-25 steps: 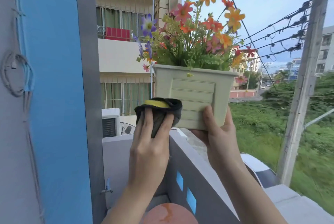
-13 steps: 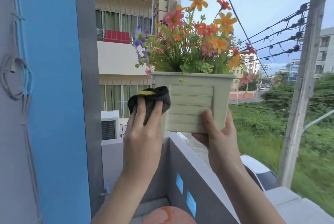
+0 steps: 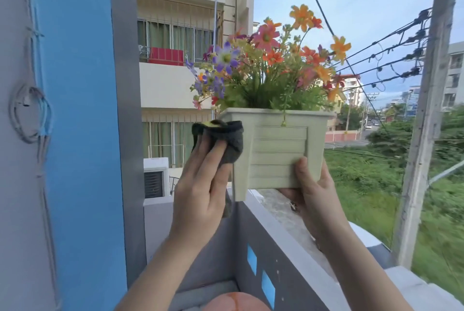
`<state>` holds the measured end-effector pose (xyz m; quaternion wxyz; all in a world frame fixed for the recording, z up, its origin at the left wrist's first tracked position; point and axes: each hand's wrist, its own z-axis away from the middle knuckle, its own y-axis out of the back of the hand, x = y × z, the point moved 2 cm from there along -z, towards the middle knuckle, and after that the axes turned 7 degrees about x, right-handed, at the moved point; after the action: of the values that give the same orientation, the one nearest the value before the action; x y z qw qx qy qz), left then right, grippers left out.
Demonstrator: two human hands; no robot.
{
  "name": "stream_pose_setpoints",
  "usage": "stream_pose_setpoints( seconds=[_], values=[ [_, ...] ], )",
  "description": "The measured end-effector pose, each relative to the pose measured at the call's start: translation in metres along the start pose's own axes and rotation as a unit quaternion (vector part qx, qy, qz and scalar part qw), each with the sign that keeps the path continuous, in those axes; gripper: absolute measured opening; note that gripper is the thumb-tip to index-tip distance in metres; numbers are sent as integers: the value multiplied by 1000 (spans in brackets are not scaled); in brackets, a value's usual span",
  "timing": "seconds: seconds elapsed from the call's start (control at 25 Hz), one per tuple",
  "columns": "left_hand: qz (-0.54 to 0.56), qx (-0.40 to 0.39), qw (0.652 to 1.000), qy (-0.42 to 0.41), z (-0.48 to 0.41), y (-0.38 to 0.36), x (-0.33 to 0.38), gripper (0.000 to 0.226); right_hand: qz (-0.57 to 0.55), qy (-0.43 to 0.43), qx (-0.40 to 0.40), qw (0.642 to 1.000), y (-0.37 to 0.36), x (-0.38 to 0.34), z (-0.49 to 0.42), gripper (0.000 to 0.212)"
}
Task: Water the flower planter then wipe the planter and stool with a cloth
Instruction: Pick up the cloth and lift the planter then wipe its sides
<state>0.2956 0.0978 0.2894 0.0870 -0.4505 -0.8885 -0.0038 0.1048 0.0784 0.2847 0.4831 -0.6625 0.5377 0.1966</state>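
Observation:
A pale green plastic planter (image 3: 277,146) full of orange, pink and purple flowers (image 3: 270,59) is held up in the air above the balcony wall. My right hand (image 3: 312,192) grips its lower right corner from underneath. My left hand (image 3: 203,182) presses a dark grey cloth (image 3: 223,138) with a yellow patch against the planter's upper left side, just under the rim. The round orange top of a stool (image 3: 233,302) shows at the bottom edge, below my arms.
A grey balcony wall (image 3: 283,270) with small blue squares runs from below the planter toward the lower right. A blue and grey pillar (image 3: 82,135) stands close on the left. A wooden post (image 3: 424,122) with wires rises at the right.
The cloth under my left hand has slid from the planter's lower front toward its left side and up near the rim. The planter has turned slightly in my right hand.

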Motion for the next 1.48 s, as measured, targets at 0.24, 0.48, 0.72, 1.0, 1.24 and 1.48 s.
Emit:
stream_pose_setpoints(
  seconds=[0.24, 0.48, 0.72, 1.0, 1.24, 1.48],
  values=[
    [146, -54, 970, 186, -13, -15, -8, 41, -72, -72, -38, 994, 6, 11, 3, 105],
    [100, -33, 987, 124, -7, -19, -12, 42, -64, -71, -35, 995, 11, 13, 5, 106],
    [102, 11, 991, 84, -8, -17, 16, 41, -60, -90, -48, 993, 15, 20, 4, 102],
    [72, 9, 985, 158, -17, -17, 22, 39, -67, -111, -39, 991, 19, 28, 9, 100],
    [57, 31, 970, 233, -13, -16, -3, 44, -42, -109, -37, 992, 21, 34, 11, 94],
    [12, 14, 989, 147, -12, -17, -2, 42, -67, -118, -31, 990, 18, 33, 10, 84]
  ],
)
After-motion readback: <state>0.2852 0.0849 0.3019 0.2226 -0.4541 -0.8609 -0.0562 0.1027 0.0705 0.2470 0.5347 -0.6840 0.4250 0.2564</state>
